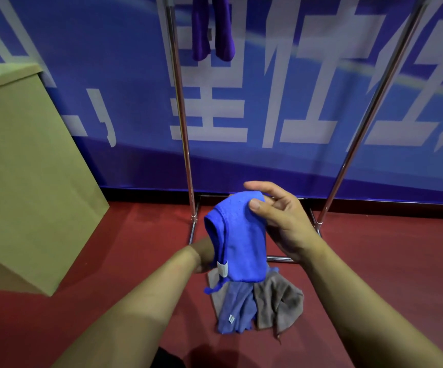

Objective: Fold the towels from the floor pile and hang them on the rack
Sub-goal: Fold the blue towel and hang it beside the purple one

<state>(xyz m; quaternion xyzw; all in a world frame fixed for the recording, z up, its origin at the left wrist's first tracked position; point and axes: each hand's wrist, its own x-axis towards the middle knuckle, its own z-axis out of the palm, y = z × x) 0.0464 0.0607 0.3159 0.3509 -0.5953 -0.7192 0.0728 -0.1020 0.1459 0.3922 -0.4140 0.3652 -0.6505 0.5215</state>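
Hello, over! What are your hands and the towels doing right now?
Right hand pinching blue towel; left hand mostly hidden beneath it. Two towels on floor. Purple towel on rack. Nothing blocking.

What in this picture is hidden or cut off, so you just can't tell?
Head view only:
- Left hand: mostly behind the blue towel; its grip is unclear.
- Rack top bar: cut off by the upper edge, as is the purple towel.
- Floor pile: towel count unclear, partly overlapped.
- Towel labels: too small to read.
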